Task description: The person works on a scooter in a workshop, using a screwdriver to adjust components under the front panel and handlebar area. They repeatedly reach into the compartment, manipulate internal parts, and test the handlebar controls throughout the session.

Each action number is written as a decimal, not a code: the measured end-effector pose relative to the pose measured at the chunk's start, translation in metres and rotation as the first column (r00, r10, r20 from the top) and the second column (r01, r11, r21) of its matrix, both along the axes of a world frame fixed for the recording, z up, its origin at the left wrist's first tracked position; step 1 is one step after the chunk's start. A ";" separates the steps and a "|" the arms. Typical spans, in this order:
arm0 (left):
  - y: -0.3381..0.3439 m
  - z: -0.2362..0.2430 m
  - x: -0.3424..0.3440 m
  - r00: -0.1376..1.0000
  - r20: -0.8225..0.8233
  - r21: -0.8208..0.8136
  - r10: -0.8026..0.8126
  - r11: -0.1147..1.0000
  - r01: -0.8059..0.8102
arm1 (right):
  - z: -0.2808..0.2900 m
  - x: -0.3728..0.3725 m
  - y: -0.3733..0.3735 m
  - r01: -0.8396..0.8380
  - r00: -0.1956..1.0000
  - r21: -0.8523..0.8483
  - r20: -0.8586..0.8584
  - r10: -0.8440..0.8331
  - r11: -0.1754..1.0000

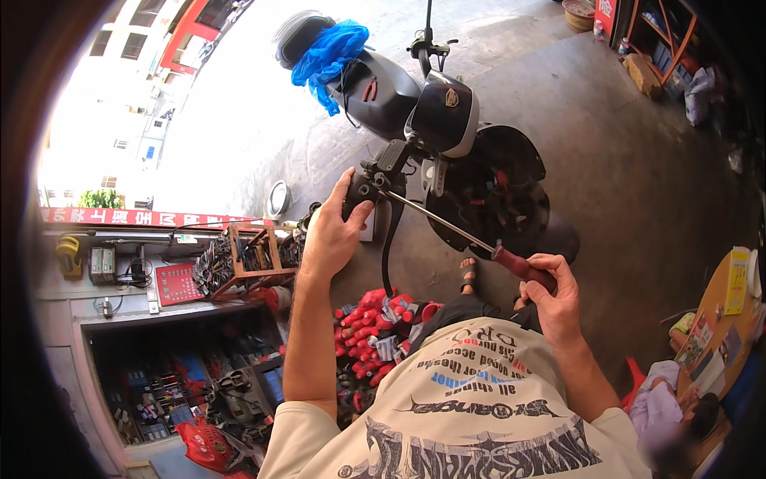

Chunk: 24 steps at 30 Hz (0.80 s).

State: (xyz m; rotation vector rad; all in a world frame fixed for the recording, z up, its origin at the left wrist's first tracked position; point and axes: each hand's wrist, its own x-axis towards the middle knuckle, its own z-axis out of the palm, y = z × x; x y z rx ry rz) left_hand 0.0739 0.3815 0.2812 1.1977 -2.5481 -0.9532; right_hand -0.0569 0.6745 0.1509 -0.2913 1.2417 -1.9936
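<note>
A scooter stands in front of me, its dark headlight cowl (444,112) turned toward me and its front body opened up. My left hand (333,233) is closed around the black switch housing (363,190) on the handlebar, with index finger and thumb on either side. In my right hand (556,297) is a screwdriver (513,263) with a dark red handle, held by the fingers. Its long metal shaft slants up and left, and the tip meets the switch housing beside my left thumb. Red-handled pliers (370,89) lie on the scooter's black seat (384,97).
A blue plastic bag (331,60) drapes over the scooter's rear. Red bottle-like items (369,327) are piled below my left forearm. A workbench with a wooden rack (249,259) stands at left. Another person (662,399) is beside a wooden table (712,319) at lower right.
</note>
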 end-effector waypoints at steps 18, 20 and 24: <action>0.001 0.007 0.005 1.000 -0.005 0.104 0.028 0.994 -0.028 | 0.005 -0.004 0.010 -0.213 0.970 -0.014 0.118 0.213 0.977; 0.000 0.009 0.010 0.999 0.001 0.140 0.035 0.989 -0.035 | 0.003 0.002 0.007 -0.107 0.984 0.077 -0.133 0.117 0.991; 0.003 0.014 0.026 0.998 0.016 0.188 0.061 0.980 -0.063 | 0.007 0.005 0.006 -0.134 0.976 -0.038 0.167 0.139 0.990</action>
